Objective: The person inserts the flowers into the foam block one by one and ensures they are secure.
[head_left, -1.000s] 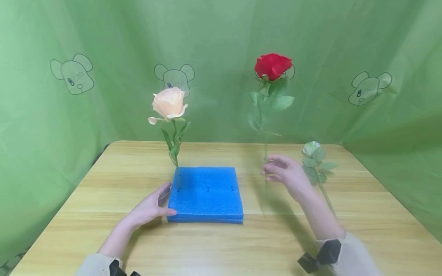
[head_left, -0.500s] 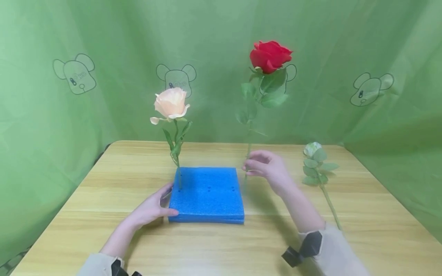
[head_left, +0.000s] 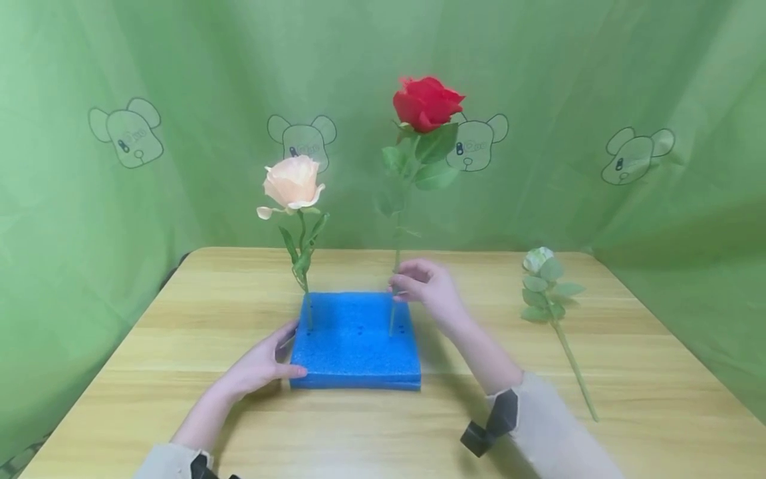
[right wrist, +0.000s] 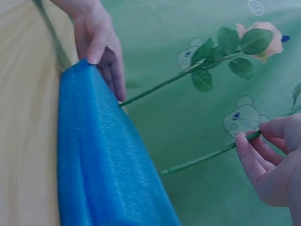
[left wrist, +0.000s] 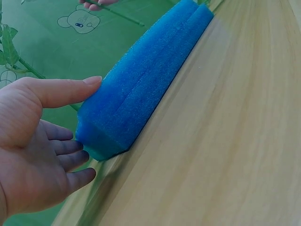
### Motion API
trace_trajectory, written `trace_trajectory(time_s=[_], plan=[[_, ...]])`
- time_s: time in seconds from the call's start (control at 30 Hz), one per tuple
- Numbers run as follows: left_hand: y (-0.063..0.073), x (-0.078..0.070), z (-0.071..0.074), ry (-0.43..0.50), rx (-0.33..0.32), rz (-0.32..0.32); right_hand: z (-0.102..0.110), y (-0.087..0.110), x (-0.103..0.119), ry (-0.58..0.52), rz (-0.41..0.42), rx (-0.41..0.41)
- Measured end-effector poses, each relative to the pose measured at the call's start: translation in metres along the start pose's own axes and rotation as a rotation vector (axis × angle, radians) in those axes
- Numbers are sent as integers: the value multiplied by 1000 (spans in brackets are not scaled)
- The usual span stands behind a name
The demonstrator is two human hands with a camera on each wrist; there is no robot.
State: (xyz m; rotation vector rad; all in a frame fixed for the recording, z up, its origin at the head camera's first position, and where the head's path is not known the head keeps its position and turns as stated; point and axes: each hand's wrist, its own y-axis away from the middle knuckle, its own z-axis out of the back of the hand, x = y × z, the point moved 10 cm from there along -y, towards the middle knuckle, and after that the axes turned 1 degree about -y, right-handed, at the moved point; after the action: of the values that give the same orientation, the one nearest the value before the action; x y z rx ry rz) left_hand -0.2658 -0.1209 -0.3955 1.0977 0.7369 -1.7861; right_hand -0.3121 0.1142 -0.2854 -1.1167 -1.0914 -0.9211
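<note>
A blue foam block (head_left: 359, 356) with small holes in its top lies on the table. My left hand (head_left: 260, 366) rests at its left side, thumb laid on the front corner, the other fingers loosely extended along the side. My right hand (head_left: 431, 289) pinches the stem of a red rose (head_left: 428, 104) between thumb and fingers, holding it upright over the block's right part. In the right wrist view, the stem's cut end (right wrist: 163, 173) shows close to the block's top face. A pale pink rose (head_left: 293, 183) stands upright in the block's left side.
A whitish-green rose (head_left: 538, 259) with a leafy stem lies on the wooden table (head_left: 479, 266) at the right. A green curtain (head_left: 371, 53) printed with bear outlines hangs around the table's back and sides.
My right hand has carried the red rose leftward, from right of the foam block to over its right part. My left hand stays at the block's left side.
</note>
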Motion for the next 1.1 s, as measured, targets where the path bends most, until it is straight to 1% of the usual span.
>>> trace_trajectory(time_s=[0.2, 0.4, 0.57, 0.7, 1.1], plan=[[1, -1, 0, 3, -4, 8, -13, -4, -5, -14, -3, -25], [0, 0, 0, 16, -6, 6, -20, -8, -11, -26, 2, -50], [0, 2, 0, 23, -3, 7, -26, -9, -10, -25, 18, -66], [-1, 1, -1, 40, 4, 5, -30, -10, -9, -18, 32, -69], [-1, 2, -1, 26, 7, -1, -38, -14, -12, -22, 42, -60]])
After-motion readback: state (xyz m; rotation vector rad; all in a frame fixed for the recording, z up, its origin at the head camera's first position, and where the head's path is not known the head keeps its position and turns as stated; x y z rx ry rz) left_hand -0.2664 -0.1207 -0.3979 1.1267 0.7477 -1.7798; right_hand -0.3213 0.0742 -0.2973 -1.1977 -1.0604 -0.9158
